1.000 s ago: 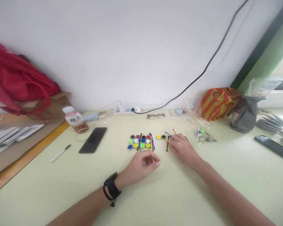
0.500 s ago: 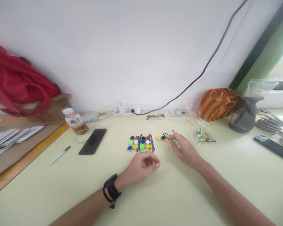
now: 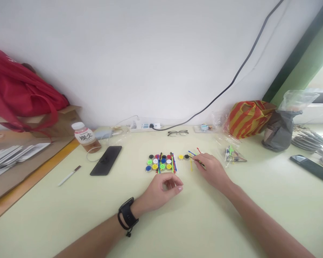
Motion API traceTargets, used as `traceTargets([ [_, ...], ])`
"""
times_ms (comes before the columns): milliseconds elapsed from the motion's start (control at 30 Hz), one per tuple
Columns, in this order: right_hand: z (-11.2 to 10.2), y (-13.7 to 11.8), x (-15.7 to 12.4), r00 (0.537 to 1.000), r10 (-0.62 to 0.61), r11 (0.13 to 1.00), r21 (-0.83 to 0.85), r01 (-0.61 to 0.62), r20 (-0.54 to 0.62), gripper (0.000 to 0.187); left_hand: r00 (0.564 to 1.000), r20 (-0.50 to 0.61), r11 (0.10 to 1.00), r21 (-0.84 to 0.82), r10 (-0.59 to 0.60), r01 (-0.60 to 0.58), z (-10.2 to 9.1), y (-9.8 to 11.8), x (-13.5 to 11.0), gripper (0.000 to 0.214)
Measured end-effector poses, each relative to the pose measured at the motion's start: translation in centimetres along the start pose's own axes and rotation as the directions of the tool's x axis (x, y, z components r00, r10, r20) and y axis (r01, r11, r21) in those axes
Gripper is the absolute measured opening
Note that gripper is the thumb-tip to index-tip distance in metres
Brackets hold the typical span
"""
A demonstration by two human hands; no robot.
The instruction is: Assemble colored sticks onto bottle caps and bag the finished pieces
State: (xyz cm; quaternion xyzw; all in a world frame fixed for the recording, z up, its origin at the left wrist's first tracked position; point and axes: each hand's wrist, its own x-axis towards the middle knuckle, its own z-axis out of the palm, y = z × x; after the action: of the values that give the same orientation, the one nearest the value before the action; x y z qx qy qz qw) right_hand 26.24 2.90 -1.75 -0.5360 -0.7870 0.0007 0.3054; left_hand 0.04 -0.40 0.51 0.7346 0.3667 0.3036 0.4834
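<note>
Discs [image 3: 168,166] w/ rods [image 3: 173,163] mid desk [image 3: 161,229]; L hand [image 3: 158,191] just near side, R hand [image 3: 211,170] to R. Phone [image 3: 106,161] L of discs, pen [image 3: 69,175] near L of it, bottle [image 3: 85,137] far L. Glasses [image 3: 178,133] beyond discs, pwr strip [image 3: 144,129] behind. Parts bag [image 3: 234,154] R of R hand.

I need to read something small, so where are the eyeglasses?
In the head view, the eyeglasses lie toward the back of the table, right of the power strip and farther back than the right hand.
</note>
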Motion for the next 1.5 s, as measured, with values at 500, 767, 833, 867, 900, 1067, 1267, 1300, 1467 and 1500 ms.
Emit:
traceTargets([
  [500,-0.2,-0.2,0.0,0.998,-0.048,0.999,-0.002,0.048,0.037,0.023,1.000,-0.004,1.000,0.008,0.006,-0.006,0.0,0.1,0.0,0.018],
  [767,-1.9,-1.8,0.0,0.990,0.027,0.952,0.298,-0.068,0.137,0.019,0.994,-0.094,0.977,0.210,0.049,-0.028,0.4,-0.5,-0.3,0.029],
  [833,-2.4,-2.4,0.0,0.967,0.034,0.932,0.342,-0.122,0.251,0.020,0.991,-0.120,0.950,0.312,0.057,-0.016,0.4,-0.6,-0.5,0.041],
  [867,-2.6,-2.8,0.0,0.953,0.031,0.920,0.365,-0.146,0.302,0.020,0.991,-0.119,0.940,0.340,0.055,-0.011,0.4,-0.6,-0.6,0.045],
  [900,-2.8,-3.1,0.0,0.938,0.023,0.905,0.391,-0.166,0.346,0.020,0.992,-0.112,0.935,0.355,0.056,-0.013,0.3,-0.7,-0.6,0.047],
  [1067,-3.2,-4.4,0.0,0.883,-0.038,0.803,0.540,-0.251,0.467,0.022,0.993,-0.038,0.925,0.369,0.111,-0.089,0.2,-0.5,-0.6,0.019],
  [1267,-3.3,-5.0,-0.2,0.895,0.016,0.609,0.706,-0.362,0.445,0.025,0.992,-0.088,0.961,0.270,0.091,-0.064,0.1,-0.4,-0.3,0.016],
  [1300,-3.2,-5.2,-0.3,0.891,0.016,0.574,0.726,-0.379,0.453,0.027,0.993,-0.096,0.973,0.226,0.073,-0.050,0.1,-0.5,-0.2,0.016],
  [1467,-2.5,-6.4,-0.6,0.878,-0.035,0.457,0.789,-0.411,0.477,0.036,0.990,-0.139,0.999,-0.008,0.038,-0.039,0.2,-1.1,0.2,0.024],
  [1500,-2.4,-6.6,-0.6,0.881,-0.043,0.444,0.799,-0.405,0.471,0.036,0.990,-0.141,0.999,-0.037,0.029,-0.034,0.2,-1.2,0.3,0.026],
])
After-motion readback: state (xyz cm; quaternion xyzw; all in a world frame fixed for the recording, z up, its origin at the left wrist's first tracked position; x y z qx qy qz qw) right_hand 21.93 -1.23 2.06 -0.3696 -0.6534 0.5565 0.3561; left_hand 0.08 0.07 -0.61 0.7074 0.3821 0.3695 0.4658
